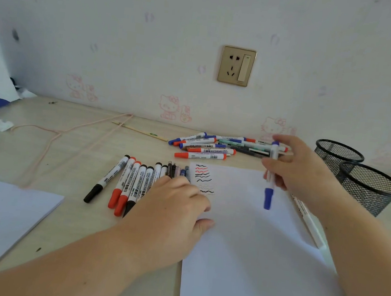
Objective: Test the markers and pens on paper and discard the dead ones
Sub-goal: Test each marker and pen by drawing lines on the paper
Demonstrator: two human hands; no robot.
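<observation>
You've got open sheet (251,248) across the near middle, a clean lane between your left hand (174,208) and right hand (300,167). Left of it a row of markers (126,184) blocks the desk edge; farther back a loose pile of markers (211,147) sits against the wall. Two mesh cups (367,183) crowd the far right, and a pink hanger (55,134) sprawls across the far left.

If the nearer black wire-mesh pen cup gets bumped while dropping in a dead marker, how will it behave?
The nearer black wire-mesh pen cup is probably light: thin open mesh, nothing visible inside. A knock would likely slide or tip it. It sits close to the farther mesh cup, which may stop it going backward. The right hand holds a blue-capped marker nearby.
</observation>
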